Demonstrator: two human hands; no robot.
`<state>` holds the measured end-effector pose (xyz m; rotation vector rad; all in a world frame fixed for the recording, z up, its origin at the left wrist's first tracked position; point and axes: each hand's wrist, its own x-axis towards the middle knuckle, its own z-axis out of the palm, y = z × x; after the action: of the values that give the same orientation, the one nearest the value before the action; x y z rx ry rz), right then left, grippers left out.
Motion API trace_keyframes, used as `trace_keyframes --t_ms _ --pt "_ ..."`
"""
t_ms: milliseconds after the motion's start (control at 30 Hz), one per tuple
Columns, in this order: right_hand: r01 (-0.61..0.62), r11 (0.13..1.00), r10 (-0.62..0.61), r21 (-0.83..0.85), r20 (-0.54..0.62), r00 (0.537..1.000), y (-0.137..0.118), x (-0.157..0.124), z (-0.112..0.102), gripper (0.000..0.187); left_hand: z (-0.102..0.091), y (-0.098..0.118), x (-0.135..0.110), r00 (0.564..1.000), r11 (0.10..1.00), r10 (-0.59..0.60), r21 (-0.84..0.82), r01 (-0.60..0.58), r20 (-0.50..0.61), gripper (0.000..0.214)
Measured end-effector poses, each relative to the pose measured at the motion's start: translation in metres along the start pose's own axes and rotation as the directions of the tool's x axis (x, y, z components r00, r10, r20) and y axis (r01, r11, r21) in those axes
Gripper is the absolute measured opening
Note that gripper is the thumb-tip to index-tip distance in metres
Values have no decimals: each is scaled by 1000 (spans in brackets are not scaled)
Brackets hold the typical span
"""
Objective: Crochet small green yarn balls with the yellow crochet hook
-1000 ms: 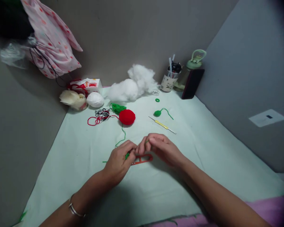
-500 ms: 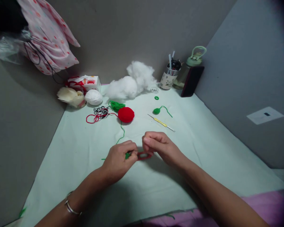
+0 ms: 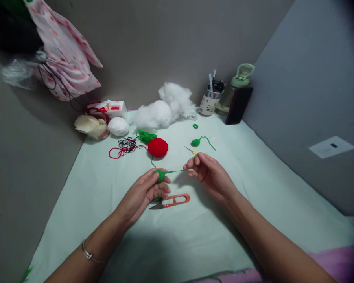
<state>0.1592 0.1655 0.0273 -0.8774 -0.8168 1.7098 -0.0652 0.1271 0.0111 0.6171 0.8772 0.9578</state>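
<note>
My left hand (image 3: 140, 192) holds a small green crocheted piece (image 3: 160, 175) between thumb and fingers. From that piece a green yarn tail (image 3: 175, 171) runs taut to my right hand (image 3: 214, 177), whose fingers are closed on it. Some green also shows at the right fingertips. Orange-handled thread snips (image 3: 177, 200) lie on the table just below my left hand, with dark blades pointing left. Behind my right fingers is a crochet hook (image 3: 190, 150), its yellow handle mostly hidden. Farther back rests another small green crocheted piece (image 3: 196, 142) with a loose tail.
A red yarn ball (image 3: 157, 147), a green yarn bundle (image 3: 146, 136) and tangled yarn (image 3: 127, 145) lie beyond my left hand. White stuffing (image 3: 165, 110) sits against the back wall. A pen cup (image 3: 209, 103), green-lidded bottle (image 3: 240, 81) and phone (image 3: 238, 106) stand back right.
My left hand has loosened, exposing the green crocheted piece. My right hand has shifted slightly right and up, the yarn now stretched between them. The snips show more fully, while the hook is largely covered.
</note>
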Motion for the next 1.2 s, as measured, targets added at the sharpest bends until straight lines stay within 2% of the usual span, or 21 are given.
trace_keyframes --t_ms 133,200,267,333,433,500,533,600,633,700,800,867,967,1067,1200 --pt "-41 999 41 0 1 999 2 0 1 40 1 -1 -1 999 995 29 91 -33 40 38" --pt "-34 997 35 -74 13 999 3 -1 3 39 1 -1 -1 999 993 14 115 -19 47 43" --pt "15 977 -8 -215 34 999 5 -4 6 34 1 -4 -1 998 992 -20 127 12 63 45" --pt "62 917 -29 -394 88 996 8 -8 9 33 2 -7 -1 995 989 -54 139 42 86 46" --pt "86 743 50 -663 184 982 15 -14 13 25 4 -13 0 996 987 -43 159 29 82 46" --pt "103 653 81 -750 204 976 19 -14 13 24 3 -16 1 999 981 6 193 -12 32 43" --pt "111 642 70 -759 202 977 20 -14 13 29 2 -16 1 1000 976 28 217 -29 9 41" --pt "120 670 33 -732 191 981 21 -11 12 34 1 -17 2 998 961 68 268 -61 -16 42" --pt "115 691 29 -714 186 982 21 -9 12 36 0 -17 3 996 954 87 289 -79 -17 49" --pt "91 722 48 -686 181 982 19 -7 12 38 1 -17 3 992 942 126 316 -115 -14 66" --pt "61 742 101 -668 202 974 18 -9 14 39 3 -17 1 988 943 152 302 -141 -15 73" --pt "42 761 141 -648 228 963 19 -12 15 39 4 -16 -1 990 940 138 314 -131 -1 68" --pt "-17 798 208 -603 250 946 20 -17 18 38 4 -14 -4 991 907 134 401 -127 11 46" --pt "-16 783 209 -622 240 948 22 -19 18 39 3 -13 -4 984 898 175 410 -158 -6 28" --pt "-22 793 189 -609 212 959 23 -16 17 40 3 -17 -1 970 911 241 351 -217 -25 31"
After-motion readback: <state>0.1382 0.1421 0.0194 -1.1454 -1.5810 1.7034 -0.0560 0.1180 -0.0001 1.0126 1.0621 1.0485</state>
